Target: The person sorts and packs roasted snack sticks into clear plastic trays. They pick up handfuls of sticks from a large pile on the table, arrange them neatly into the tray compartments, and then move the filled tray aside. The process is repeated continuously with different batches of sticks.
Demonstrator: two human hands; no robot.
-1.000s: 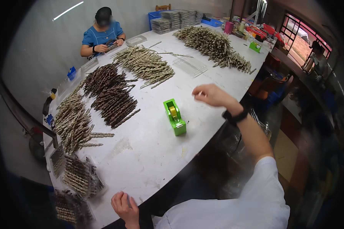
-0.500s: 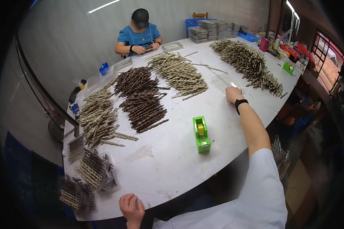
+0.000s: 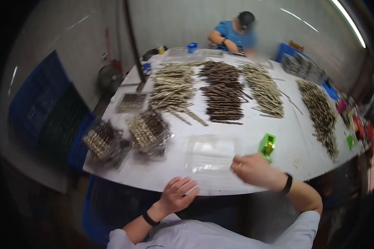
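Note:
A clear, shallow plastic tray lies over the white table's near part. My right hand pinches its right edge between thumb and fingers. My left hand is at the table's front edge, left of the tray and apart from it, its fingers loosely bent and spread with nothing in them. Just beyond my right hand stands a green tape dispenser with yellowish tape. Farther back are twisted sticks: a pale pile, a dark brown pile and another pale pile.
Clear packs of sticks sit at the left, beside another filled pack and a flatter one. A long stick heap lies right. Across the table a person handles something, near stacked clear trays.
My right hand has come from the table's far right to the front, bringing the clear tray. My left hand has moved up to the table edge. The view has swung left.

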